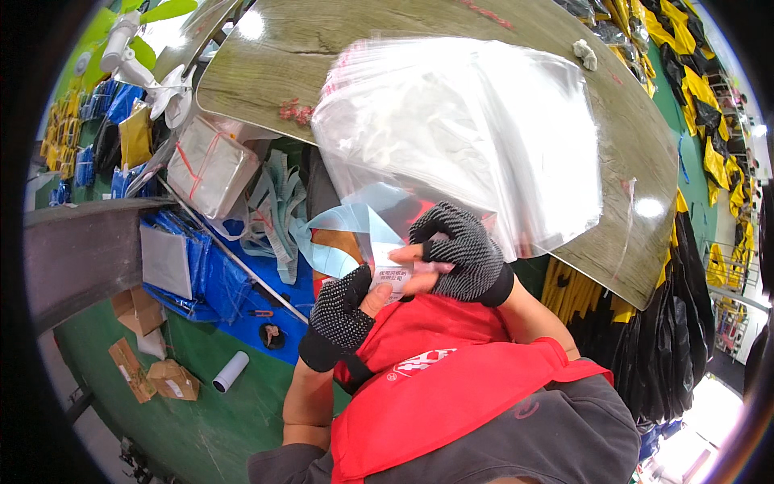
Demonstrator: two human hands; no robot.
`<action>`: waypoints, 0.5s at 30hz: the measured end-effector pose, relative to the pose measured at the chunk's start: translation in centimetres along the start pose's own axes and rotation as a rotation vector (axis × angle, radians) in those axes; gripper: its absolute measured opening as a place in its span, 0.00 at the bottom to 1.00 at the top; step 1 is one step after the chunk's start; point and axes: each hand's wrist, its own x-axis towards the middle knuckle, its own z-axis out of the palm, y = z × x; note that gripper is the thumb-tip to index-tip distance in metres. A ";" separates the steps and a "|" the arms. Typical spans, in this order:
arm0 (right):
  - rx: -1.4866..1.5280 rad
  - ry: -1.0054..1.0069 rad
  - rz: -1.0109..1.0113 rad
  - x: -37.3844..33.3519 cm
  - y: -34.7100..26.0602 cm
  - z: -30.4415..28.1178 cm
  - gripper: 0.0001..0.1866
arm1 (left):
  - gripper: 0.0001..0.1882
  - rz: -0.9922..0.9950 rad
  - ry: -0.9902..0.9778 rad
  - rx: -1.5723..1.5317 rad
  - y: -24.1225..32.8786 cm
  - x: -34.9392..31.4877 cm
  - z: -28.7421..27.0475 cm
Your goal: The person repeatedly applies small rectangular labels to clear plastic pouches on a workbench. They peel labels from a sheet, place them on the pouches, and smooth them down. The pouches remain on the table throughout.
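Both my hands wear black, white-dotted fingerless gloves and meet in front of my red apron (451, 387). Between them is a white printed label (393, 273) at the end of a light-blue backing strip (334, 222), which loops away to the left. My left hand (340, 313) grips it from below, thumb pressed against the label. The fingers of my right hand (461, 252) pinch its right side. Just beyond, a fanned stack of clear plastic bags (468, 121) covers much of the wood-grain table (282, 56) and overhangs its near edge.
Left of my hands hang more pale-blue strips (278, 214), near a tied bundle of clear bags (211, 165) and blue packages (218, 266). Cardboard boxes (172, 379) and a white roll (231, 371) lie on the green floor. Black-and-yellow bags (653, 347) hang at right; a fan (121, 48) stands far left.
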 end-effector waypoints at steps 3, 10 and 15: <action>-0.065 0.019 -0.048 -0.4 1.0 1.0 0.11 | 0.16 0.038 -0.019 0.188 -0.8 0.0 -0.5; 0.092 0.068 0.056 -0.3 1.8 0.2 0.12 | 0.15 -0.016 -0.013 0.047 0.4 0.1 -0.6; 0.089 -0.012 -0.027 0.0 1.8 1.1 0.12 | 0.15 0.053 0.004 0.102 -0.3 0.2 -0.3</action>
